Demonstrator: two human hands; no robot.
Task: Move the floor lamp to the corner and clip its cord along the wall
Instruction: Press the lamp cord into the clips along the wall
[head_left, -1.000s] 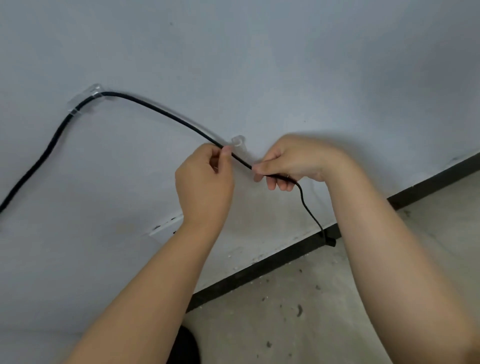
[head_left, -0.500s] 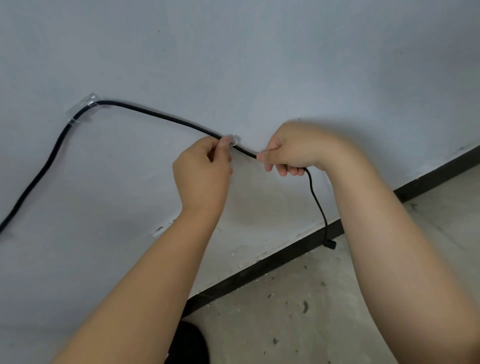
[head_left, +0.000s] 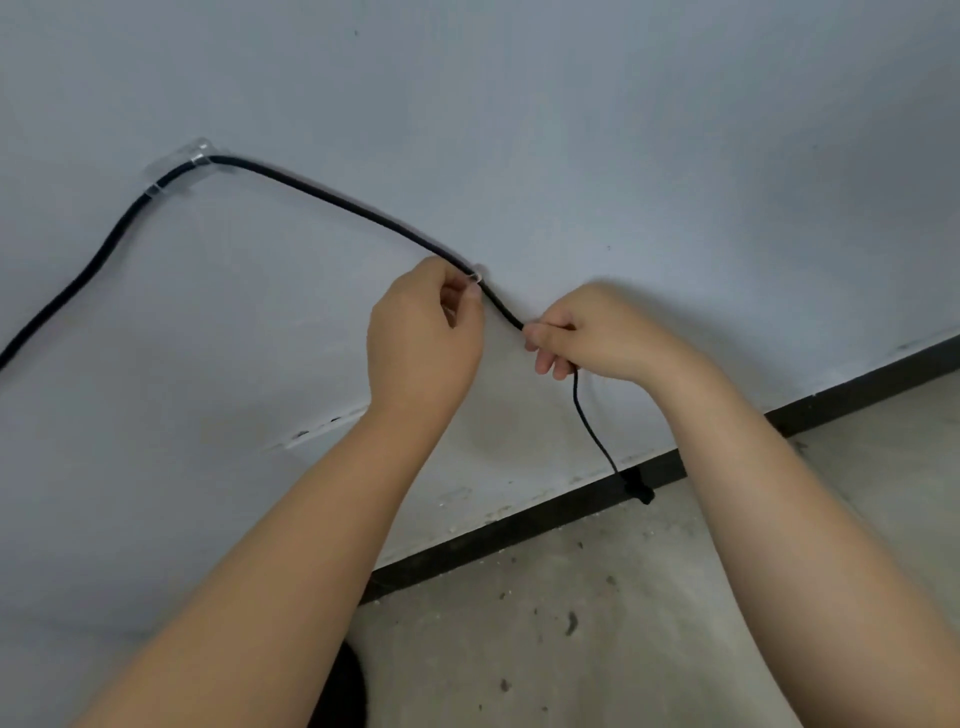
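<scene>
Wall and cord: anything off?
Cord sags slack between the first clip and the second clip, not flush. Wall has chipped, scuffed paint low down, above the black baseboard. Nothing else.

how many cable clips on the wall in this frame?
2. One clip at upper left, holding the cord at its bend. A second clip at the left hand's fingertips, partly hidden. More may lie out of frame.

Two hands, the left hand (head_left: 423, 332) and the right hand (head_left: 597, 332); one black cord (head_left: 332, 200); two clear clips, the left clip (head_left: 179, 169) and the middle clip (head_left: 475, 274).
</scene>
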